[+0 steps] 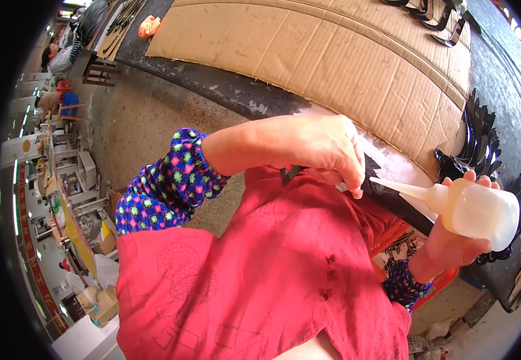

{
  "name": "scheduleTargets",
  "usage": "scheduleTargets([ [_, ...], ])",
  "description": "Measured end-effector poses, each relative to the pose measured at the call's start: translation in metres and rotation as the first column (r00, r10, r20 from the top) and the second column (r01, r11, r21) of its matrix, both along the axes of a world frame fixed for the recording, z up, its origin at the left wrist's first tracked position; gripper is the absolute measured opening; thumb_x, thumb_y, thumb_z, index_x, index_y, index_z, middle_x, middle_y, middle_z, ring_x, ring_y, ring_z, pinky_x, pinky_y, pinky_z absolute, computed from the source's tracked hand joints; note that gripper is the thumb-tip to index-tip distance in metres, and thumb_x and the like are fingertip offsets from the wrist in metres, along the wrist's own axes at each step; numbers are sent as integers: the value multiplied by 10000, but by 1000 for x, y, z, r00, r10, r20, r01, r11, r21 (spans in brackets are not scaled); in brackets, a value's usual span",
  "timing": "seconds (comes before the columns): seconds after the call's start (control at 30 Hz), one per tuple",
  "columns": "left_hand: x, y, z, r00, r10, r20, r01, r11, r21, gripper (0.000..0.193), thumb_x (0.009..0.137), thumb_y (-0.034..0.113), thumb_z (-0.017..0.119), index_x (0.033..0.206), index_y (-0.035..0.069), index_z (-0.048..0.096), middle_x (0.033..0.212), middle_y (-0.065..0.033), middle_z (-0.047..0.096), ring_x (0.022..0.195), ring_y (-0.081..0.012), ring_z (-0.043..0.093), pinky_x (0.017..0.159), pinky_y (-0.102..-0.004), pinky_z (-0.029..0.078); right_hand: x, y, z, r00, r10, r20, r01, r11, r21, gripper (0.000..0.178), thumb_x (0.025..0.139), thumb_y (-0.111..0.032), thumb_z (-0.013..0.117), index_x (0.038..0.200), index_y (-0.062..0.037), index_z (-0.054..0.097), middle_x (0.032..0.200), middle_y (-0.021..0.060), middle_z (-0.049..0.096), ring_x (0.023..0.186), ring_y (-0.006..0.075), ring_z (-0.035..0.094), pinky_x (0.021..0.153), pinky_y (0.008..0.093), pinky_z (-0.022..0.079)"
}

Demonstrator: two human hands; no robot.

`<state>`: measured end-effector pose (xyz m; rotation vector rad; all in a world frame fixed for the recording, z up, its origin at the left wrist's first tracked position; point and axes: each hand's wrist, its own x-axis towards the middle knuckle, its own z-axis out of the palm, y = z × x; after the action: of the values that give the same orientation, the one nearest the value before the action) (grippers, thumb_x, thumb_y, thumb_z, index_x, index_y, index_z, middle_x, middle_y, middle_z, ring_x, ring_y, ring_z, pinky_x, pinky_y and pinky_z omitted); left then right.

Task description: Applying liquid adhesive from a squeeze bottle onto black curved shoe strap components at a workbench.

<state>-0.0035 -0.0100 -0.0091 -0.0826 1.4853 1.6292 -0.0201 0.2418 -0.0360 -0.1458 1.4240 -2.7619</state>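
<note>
My left hand (326, 144) is in front of the red apron, near the table edge, its fingers closed. A dark end of a black strip (290, 174) sticks out beneath that hand; the rest is hidden by the fingers. My right hand (446, 243) is wrapped round a translucent squeeze bottle (482, 213) holding pale liquid. The bottle lies tilted on its side, and its long thin nozzle (401, 189) points left toward my left fingertips, a small gap apart from them.
A long cardboard sheet (332, 60) covers much of the dark table (512, 78). Shiny curved black pieces (446, 30) lie at its far right, and a bunch of black strips (482, 135) nearer. A red basket (386, 240) with black pieces stands below. An orange crumpled thing (149, 26) lies far left.
</note>
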Motion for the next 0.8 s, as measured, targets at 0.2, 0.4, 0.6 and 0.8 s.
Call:
scheduleTargets([
  [0.2,2,-1,-6,997,-46,-60,47,999,16,146,695,115,649,610,26,571,461,57,391,416,-16,315,401,-202,217,0,-2,-1,1000,7,-1,-7,1000,9,910,582,-442,745,1247,-30,282,1201,118,370,1142,351,363,859,526,401],
  [0.4,1,0,-3,1000,-30,3,30,1000,-8,143,690,123,648,612,28,574,455,56,386,405,-21,305,388,-208,207,-1,-2,-1,1000,-4,8,3,1000,26,912,581,-460,739,1246,-30,286,1197,122,379,1128,356,385,851,519,412],
  [0.6,1,1,-2,999,-33,22,33,999,-1,135,683,129,643,621,25,583,446,58,372,400,-19,297,382,-207,196,-1,-3,-1,1000,-18,-4,18,998,61,925,581,-481,728,1252,-29,280,1204,128,375,1127,361,391,848,523,414],
  [0.8,0,0,-3,998,-37,60,37,999,11,118,680,128,641,643,24,600,444,59,365,394,-17,290,379,-205,189,-1,-3,-2,1000,-13,7,13,999,52,928,580,-478,731,1254,-29,277,1206,130,374,1133,364,389,855,527,409],
])
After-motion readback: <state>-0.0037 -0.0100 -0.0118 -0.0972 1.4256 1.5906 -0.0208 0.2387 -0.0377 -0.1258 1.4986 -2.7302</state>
